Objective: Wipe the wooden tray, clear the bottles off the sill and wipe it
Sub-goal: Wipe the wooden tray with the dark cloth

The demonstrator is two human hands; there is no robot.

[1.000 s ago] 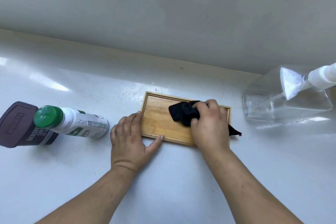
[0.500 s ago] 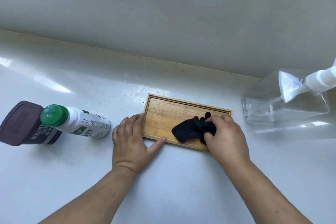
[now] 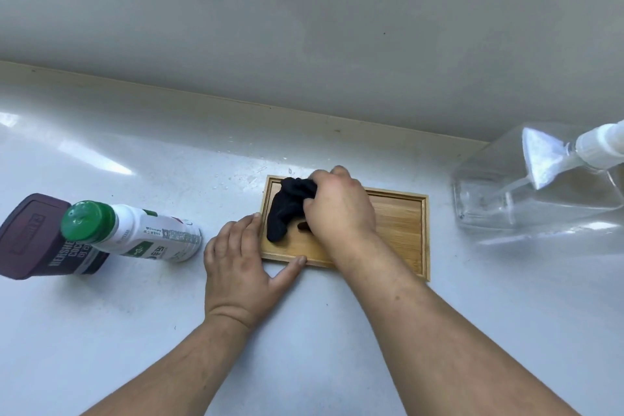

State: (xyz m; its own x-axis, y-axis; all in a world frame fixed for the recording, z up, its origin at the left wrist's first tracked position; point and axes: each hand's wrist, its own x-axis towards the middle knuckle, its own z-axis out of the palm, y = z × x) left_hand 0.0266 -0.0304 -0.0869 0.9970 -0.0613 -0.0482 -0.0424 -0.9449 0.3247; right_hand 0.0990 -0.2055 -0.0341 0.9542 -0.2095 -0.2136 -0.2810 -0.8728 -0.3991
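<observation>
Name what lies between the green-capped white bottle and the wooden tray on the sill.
In the head view, the left hand lies between the white bottle and the wooden tray, flat on the sill, its fingers and thumb against the tray's left end.

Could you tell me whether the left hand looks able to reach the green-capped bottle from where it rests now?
Probably yes: the left hand rests flat against the wooden tray, and only bare sill separates it from the green-capped bottle lying just beside it.

Bare sill [image 3: 337,348] between flanking bottles [image 3: 145,236]
</observation>
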